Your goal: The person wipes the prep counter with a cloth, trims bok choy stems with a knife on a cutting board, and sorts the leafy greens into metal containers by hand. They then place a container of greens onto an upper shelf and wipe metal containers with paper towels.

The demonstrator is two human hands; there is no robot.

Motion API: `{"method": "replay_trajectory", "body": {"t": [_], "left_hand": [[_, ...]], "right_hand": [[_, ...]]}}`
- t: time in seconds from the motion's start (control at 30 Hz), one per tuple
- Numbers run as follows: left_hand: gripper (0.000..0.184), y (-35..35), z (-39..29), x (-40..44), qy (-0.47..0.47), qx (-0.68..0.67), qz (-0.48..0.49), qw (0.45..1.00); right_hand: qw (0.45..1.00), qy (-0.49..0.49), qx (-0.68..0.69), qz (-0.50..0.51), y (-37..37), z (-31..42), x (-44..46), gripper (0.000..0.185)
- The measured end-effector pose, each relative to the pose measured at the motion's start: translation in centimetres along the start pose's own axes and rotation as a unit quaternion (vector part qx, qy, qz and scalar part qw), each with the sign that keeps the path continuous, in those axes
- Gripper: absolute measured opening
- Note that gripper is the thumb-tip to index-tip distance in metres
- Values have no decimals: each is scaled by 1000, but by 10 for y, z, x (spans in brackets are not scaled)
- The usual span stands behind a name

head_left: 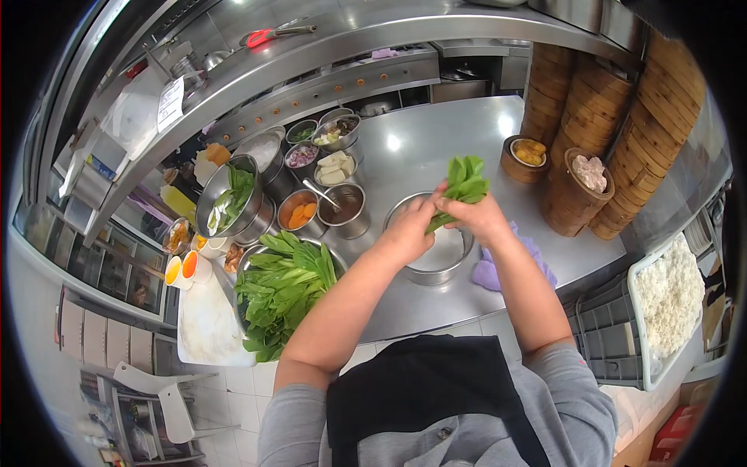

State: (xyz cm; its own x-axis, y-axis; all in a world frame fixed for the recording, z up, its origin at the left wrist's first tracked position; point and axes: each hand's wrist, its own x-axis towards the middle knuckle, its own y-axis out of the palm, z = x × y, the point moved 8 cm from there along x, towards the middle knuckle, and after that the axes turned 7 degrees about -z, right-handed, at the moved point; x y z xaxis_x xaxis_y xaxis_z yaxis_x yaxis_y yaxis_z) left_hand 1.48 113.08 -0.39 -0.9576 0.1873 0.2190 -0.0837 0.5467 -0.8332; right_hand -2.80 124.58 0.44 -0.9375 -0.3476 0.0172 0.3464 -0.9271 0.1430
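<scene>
Over a round steel bowl (436, 274), both hands hold a small bunch of leafy greens (467, 187). My right hand (476, 215) is closed around the bunch, with the leaves pointing up and away. Against its stem end, my left hand (414, 227) has its fingers closed, partly hidden behind the stems. The bowl's inside is partly covered by my hands. Left of my forearm, a wide steel bowl (342, 265) is heaped with more leafy greens (284, 288). A purple cloth (506, 272) lies right of the round bowl, beneath my right forearm.
Steel pots with carrots (302, 215), a brown sauce with a ladle (331, 201) and chopped foods crowd the left. A white cutting board (210, 327) is at the front left. Bamboo steamers (580, 117) stack at the right, beside a grey crate (611, 335).
</scene>
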Motion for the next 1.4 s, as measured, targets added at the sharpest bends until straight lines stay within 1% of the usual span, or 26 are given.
{"method": "replay_trajectory", "body": {"t": [0.07,0.1,0.17,0.2,0.23,0.27,0.3,0.33,0.4,0.43,0.5,0.53,0.57,0.6,0.67,0.7,0.77,0.87,0.97,1.03,1.07,1.13,1.23,1.3,1.37,1.4], "left_hand": [[91,-8,-11,-9,117,-1,-65,991],[91,-8,-9,-14,118,-1,-65,991],[94,-31,28,-30,-86,95,-193,973],[95,-32,47,-39,-183,127,-207,953],[95,-27,50,-45,-184,127,-205,953],[87,-10,72,-57,-305,-47,-168,936],[78,12,84,-71,-411,-219,-123,876],[78,17,92,-73,-411,-219,-124,876],[46,45,106,-80,-462,-396,-75,790],[46,46,107,-81,-462,-395,-75,790],[25,9,95,-65,-304,-236,-194,902],[15,-8,81,-60,-214,-148,-248,933],[15,-9,80,-59,-214,-147,-249,933],[15,-17,68,-56,-159,-106,-278,941],[16,-25,44,-57,-52,-52,-321,944],[16,-23,42,-59,-51,-51,-320,945],[17,-14,42,-58,-66,-33,-296,952],[19,-18,41,-58,-85,-37,-281,955],[22,-25,50,-56,-97,-51,-272,956],[22,-38,50,-49,-96,-60,-273,955],[23,-43,46,-42,-87,-39,-235,967],[26,-52,31,-29,-53,11,-181,982],[26,-52,21,-8,-15,46,-135,990],[26,-53,18,5,-15,57,-122,991],[27,-45,12,18,-1,84,-48,995],[27,-45,9,25,1,83,-47,995]], "right_hand": [[1000,-18,-7,-5,-9,-8,-5,34],[999,-36,-14,-9,-14,-7,-8,28],[999,-41,-18,-25,-27,-7,-16,23],[998,-46,-22,-40,-34,-8,-20,19],[998,-44,-22,-40,-38,-14,-23,19],[998,-50,-34,-32,-41,-21,-23,20],[997,-58,-46,-24,-41,-28,-23,20],[997,-43,-57,-34,-41,-35,-26,23],[996,-54,-72,-29,-36,-35,-34,24],[994,-63,-89,-23,-34,-35,-37,24],[993,-76,-88,-11,-30,-32,-40,26],[989,-130,-70,2,-25,-20,-45,26],[981,-184,-52,14,-20,-11,-50,26],[981,-185,-51,15,-17,-14,-51,26],[936,-322,-143,-4,-11,-12,-60,31],[936,-322,-142,-5,-10,-23,-58,31],[898,-387,-206,28,-3,-46,-60,39],[886,-393,-239,52,2,-65,-62,44],[872,-422,-244,49,12,-50,-69,46],[870,-431,-231,56,15,-24,-77,37],[871,-430,-232,56,15,-26,-76,37],[938,-317,-137,26,5,-44,-59,32],[941,-319,-110,6,0,-54,-58,29],[930,-335,-153,8,3,-55,-61,33],[894,-391,-205,81,16,-44,-76,41],[872,-407,-246,114,19,-51,-76,45]]}}
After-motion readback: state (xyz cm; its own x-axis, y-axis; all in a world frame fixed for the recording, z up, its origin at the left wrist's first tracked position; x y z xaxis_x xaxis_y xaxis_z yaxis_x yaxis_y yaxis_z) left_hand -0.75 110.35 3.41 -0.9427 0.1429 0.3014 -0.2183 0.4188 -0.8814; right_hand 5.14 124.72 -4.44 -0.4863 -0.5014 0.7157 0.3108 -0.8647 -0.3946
